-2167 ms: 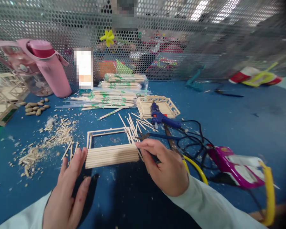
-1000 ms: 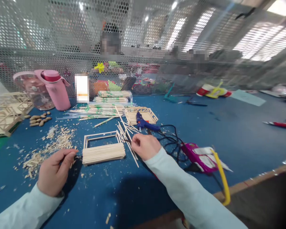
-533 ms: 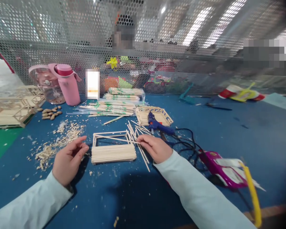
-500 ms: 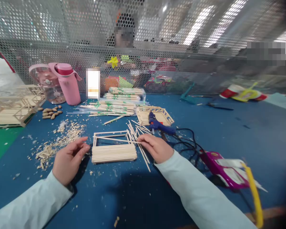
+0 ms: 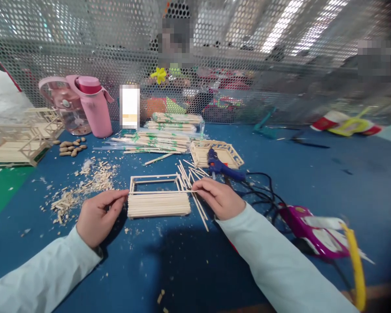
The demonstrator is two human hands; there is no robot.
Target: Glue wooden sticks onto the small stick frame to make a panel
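Note:
A thin wooden stick [image 5: 161, 192] lies level across a small box-like frame of sticks [image 5: 159, 206], along the edge of its planked front part. The back part of the frame is an open rectangle. My right hand [image 5: 220, 198] pinches the stick's right end, which juts past the frame. My left hand [image 5: 99, 215] has thumb and index finger closed at the stick's left end, by the frame's left side. Loose sticks [image 5: 200, 206] are scattered between the frame and my right hand.
A blue glue gun [image 5: 226, 168] rests by a stick-built tray [image 5: 195, 158], its black cable running right toward a purple toy car [image 5: 316, 234]. Bagged sticks [image 5: 163, 141], peanuts [image 5: 70, 148], wood scraps [image 5: 97, 180], a pink bottle [image 5: 96, 108] and stick models [image 5: 16, 143] stand around.
The stick, slanted before, now lies straight along the edge of the planked part. My left hand has moved right and closed on its left end. The view has shifted slightly.

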